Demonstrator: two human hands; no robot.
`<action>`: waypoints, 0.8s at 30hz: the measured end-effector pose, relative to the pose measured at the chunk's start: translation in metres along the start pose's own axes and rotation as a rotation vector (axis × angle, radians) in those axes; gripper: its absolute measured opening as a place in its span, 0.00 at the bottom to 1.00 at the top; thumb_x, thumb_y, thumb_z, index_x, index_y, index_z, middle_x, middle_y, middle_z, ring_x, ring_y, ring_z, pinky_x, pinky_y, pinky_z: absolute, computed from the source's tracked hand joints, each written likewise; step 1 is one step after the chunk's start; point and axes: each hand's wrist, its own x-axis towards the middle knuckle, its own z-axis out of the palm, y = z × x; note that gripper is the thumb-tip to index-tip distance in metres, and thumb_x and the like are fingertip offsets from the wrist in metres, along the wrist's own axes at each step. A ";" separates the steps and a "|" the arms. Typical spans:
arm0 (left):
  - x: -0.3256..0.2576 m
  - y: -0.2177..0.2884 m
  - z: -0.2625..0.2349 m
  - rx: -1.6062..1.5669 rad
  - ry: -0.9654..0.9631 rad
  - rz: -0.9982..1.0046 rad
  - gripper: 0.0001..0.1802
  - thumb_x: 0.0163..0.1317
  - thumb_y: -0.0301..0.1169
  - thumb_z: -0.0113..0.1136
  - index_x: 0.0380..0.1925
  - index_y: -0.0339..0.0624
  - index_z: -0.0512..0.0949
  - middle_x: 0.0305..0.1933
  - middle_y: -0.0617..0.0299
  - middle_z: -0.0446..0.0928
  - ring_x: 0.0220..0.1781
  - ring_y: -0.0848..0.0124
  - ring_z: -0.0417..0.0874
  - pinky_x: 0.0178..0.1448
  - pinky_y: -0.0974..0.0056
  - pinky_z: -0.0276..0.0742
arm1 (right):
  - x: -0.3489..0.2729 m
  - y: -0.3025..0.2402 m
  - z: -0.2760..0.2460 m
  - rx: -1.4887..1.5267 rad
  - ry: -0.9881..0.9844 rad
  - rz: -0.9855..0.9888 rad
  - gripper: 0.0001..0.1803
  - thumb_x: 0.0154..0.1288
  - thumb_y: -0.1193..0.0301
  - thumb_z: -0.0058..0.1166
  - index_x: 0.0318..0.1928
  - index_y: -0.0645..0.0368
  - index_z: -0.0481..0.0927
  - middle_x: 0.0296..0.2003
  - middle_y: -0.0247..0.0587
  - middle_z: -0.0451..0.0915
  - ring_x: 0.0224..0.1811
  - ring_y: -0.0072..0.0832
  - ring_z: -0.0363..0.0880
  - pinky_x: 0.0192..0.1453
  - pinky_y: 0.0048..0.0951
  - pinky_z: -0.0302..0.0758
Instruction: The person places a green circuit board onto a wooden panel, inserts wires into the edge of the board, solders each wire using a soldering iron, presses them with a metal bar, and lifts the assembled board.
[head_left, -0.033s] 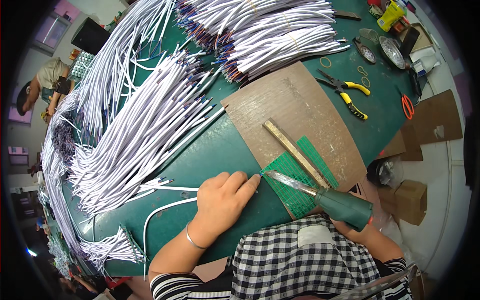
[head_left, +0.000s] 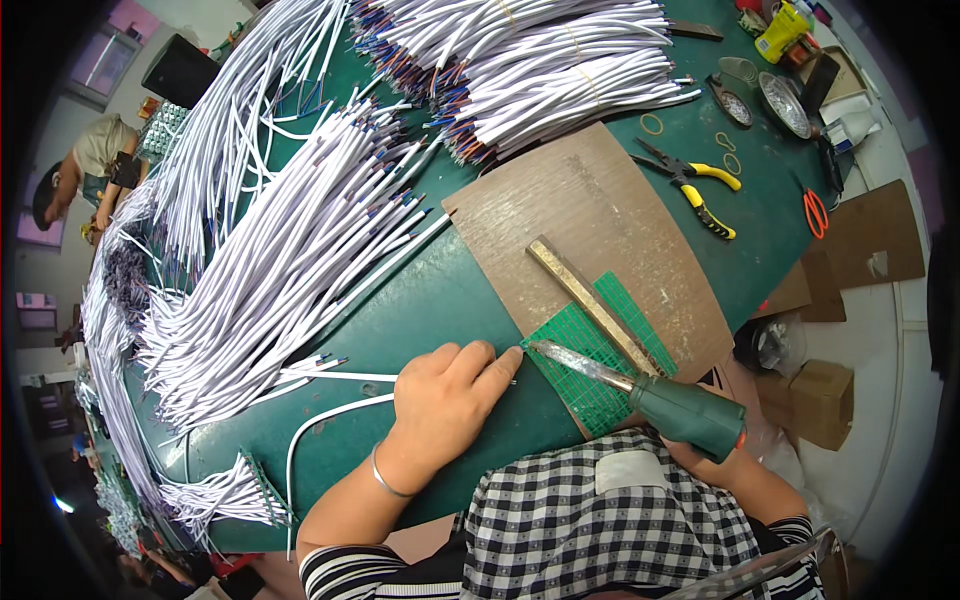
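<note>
My left hand (head_left: 445, 405) is closed, its fingers pinched round the end of a white cable (head_left: 325, 417) at the near left corner of a green circuit board panel (head_left: 590, 395). The cable curves down to the left from under the hand. My right hand (head_left: 705, 462), mostly hidden behind the handle, grips a soldering iron (head_left: 690, 410) with a green body. Its metal tip reaches left across the panel and ends just beside my left fingertips. A narrow brass-coloured bar (head_left: 590, 305) lies across the panel, on a brown board (head_left: 560, 200).
Large bundles of white cables (head_left: 270, 250) cover the left and far table. Yellow-handled pliers (head_left: 690, 185), rubber bands, a metal dish (head_left: 783, 105) and orange-handled scissors (head_left: 815, 212) lie at the right. Bottom left is a small wired bunch (head_left: 225, 495). Another person (head_left: 95, 165) stands far left.
</note>
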 end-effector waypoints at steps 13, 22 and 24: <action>0.001 0.000 0.001 -0.009 0.002 0.003 0.16 0.44 0.31 0.63 0.37 0.51 0.81 0.29 0.68 0.72 0.23 0.72 0.72 0.23 0.67 0.68 | -0.004 0.007 0.008 0.164 0.023 0.088 0.25 0.50 0.71 0.64 0.49 0.67 0.75 0.44 0.49 0.80 0.45 0.39 0.80 0.53 0.34 0.74; 0.002 -0.001 0.001 -0.012 -0.003 0.001 0.17 0.43 0.31 0.63 0.38 0.51 0.81 0.29 0.68 0.72 0.24 0.72 0.73 0.23 0.66 0.69 | 0.001 -0.002 0.003 0.011 0.070 0.041 0.16 0.55 0.72 0.61 0.45 0.64 0.79 0.41 0.46 0.82 0.42 0.39 0.81 0.51 0.34 0.75; 0.002 -0.002 0.000 -0.007 -0.009 0.007 0.17 0.43 0.31 0.63 0.38 0.50 0.81 0.28 0.68 0.72 0.24 0.72 0.73 0.23 0.67 0.69 | -0.013 0.008 0.004 0.020 0.075 0.084 0.16 0.57 0.72 0.59 0.45 0.64 0.78 0.40 0.45 0.82 0.42 0.37 0.81 0.50 0.33 0.75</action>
